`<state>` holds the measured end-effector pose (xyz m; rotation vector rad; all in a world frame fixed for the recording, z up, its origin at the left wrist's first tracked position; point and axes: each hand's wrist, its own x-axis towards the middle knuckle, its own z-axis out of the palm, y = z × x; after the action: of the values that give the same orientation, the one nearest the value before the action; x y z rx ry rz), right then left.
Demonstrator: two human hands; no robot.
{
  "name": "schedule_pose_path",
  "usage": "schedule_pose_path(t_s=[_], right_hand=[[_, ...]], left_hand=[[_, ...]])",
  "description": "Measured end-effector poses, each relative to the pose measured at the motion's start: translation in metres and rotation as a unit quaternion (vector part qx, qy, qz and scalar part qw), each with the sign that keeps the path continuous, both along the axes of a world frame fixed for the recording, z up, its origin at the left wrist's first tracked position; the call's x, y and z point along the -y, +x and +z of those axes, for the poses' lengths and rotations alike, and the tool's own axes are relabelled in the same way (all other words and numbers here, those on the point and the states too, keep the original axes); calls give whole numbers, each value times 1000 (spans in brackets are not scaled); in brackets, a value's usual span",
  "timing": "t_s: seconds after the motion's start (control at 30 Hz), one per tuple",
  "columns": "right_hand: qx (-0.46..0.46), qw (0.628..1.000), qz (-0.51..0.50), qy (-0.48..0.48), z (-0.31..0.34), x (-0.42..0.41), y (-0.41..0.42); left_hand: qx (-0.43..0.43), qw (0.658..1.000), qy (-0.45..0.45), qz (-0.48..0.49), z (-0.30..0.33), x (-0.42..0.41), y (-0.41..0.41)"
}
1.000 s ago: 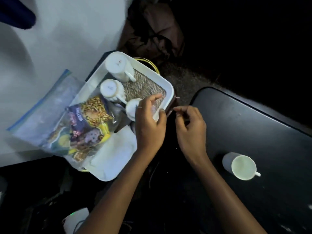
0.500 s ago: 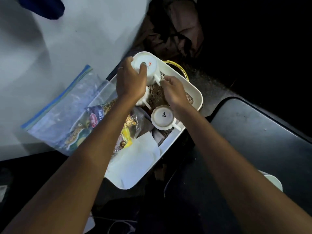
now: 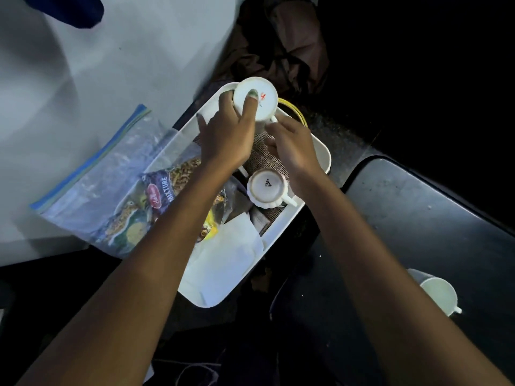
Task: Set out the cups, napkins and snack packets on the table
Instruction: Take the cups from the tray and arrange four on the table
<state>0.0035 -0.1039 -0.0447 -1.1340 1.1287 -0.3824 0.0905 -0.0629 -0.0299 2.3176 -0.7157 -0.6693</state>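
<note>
**A:** What are your hands doing?

**B:** My left hand (image 3: 225, 140) grasps an upturned white cup (image 3: 255, 99) at the far corner of the white tray (image 3: 324, 157); the fingers curl around its side and 1 fingertip lies on its base. My right hand (image 3: 292, 147) is just beside it, with its fingers bent at the cup's handle. I cannot tell whether they pinch the handle or only touch it.

**A:** How does that cup look?

**B:** Plain white and glossy, bottom up, with a small red mark on the base that is too blurred to read.

**A:** And around it?

**B:** A 2nd cup (image 3: 267, 188) stands upside down in the tray near my right wrist. It has a fluted rim, a small handle and a dark mark on its base that I cannot read. Both sit over a woven brown mat (image 3: 264, 160). At the near end of the tray lie white napkins (image 3: 223, 263). A snack packet (image 3: 156, 201) lies half over the tray's left edge inside a clear zip bag (image 3: 92, 185) with a blue strip; the word "MIXTURE" reads on it, beside a red oval logo I cannot make out.

**A:** Anything on the table?

**B:** 1 white cup (image 3: 439, 293) stands upright on the dark table (image 3: 418, 218), well apart from the tray.
</note>
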Motion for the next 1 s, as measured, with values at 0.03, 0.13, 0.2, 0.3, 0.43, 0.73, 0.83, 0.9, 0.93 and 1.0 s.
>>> schedule_pose_path(t_s=[0.03, 0.13, 0.2, 0.3, 0.43, 0.73, 0.83, 0.9, 0.93, 1.0], right_hand=[[6, 1000, -11, -3, 5, -2, -6], [22, 998, -53, -15, 16, -9, -32], [18, 997, -79, -13, 18, -17, -53], [-20, 993, -114, -3, 17, -33, -96], [-21, 981, -189, 38, 9, -57, -161], [-45, 948, -306, 75, 17, -99, -306], [-56, 938, -331, 86, 14, -105, -344], [-61, 935, -340, 81, 13, -109, -364], [-63, 935, -341, 74, 13, -111, -374], [-65, 934, -346, 62, 11, -114, -389]], left_hand=[[-9, 1000, -12, 4, 5, -1, -8], [-48, 997, -62, 14, 19, -9, -38], [-90, 992, -92, 16, 22, -16, -62], [-143, 983, -114, 18, 17, -27, -104], [-203, 971, -121, 24, 12, -45, -165], [-303, 951, -46, -39, 8, -80, -295], [-347, 937, -18, 34, 8, -81, -330], [-368, 927, 10, 72, 7, -78, -351], [-371, 925, 22, 80, 7, -77, -360], [-365, 927, 34, 79, 6, -74, -374]])
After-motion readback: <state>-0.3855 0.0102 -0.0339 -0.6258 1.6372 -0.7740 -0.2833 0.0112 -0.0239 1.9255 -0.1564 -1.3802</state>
